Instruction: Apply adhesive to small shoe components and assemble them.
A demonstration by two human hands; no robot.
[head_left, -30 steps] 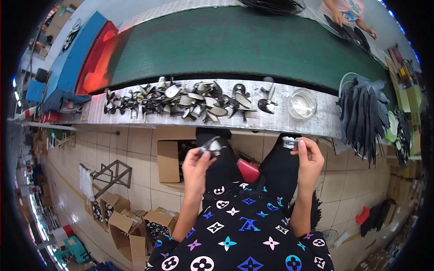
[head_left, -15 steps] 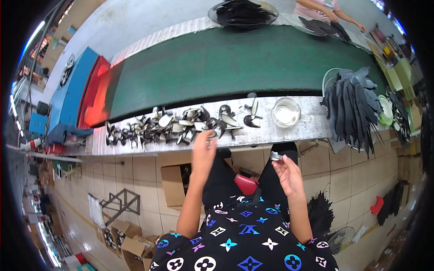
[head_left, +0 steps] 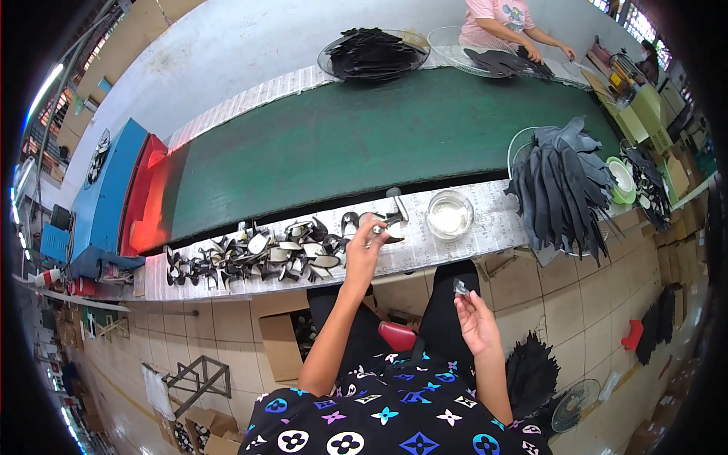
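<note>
From where I stand, a small silver-grey piece point(head_left: 460, 287) is located in front of the bench edge, over the person's lap. The right hand point(head_left: 478, 326) grasps it between the thumb and fingertips, palm turned upward. The left hand point(head_left: 364, 254) is positioned over the bench point(head_left: 409, 259), thumb and fingers drawn together at a small grey part point(head_left: 377, 229). I cannot tell whether the fingertips grip that part or only touch it.

A pile of black-and-white curved parts point(head_left: 284, 254) lies on the bench to the left of the left hand. A separate curved part point(head_left: 398, 208) lies just beyond the fingertips. A round clear dish point(head_left: 430, 220) stands to the right of it. Farther right, a bundle of dark strips point(head_left: 565, 186) hangs over the bench edge, with a green bowl point(head_left: 624, 199) beside it.

Behind the bench runs a green conveyor belt point(head_left: 318, 144); a blue machine point(head_left: 106, 197) with a red hood is mounted at its left end. At the far side, a basket of black pieces point(head_left: 373, 53) stands near a co-worker in a pink shirt point(head_left: 497, 23), whose hands are at other dark pieces.
</note>
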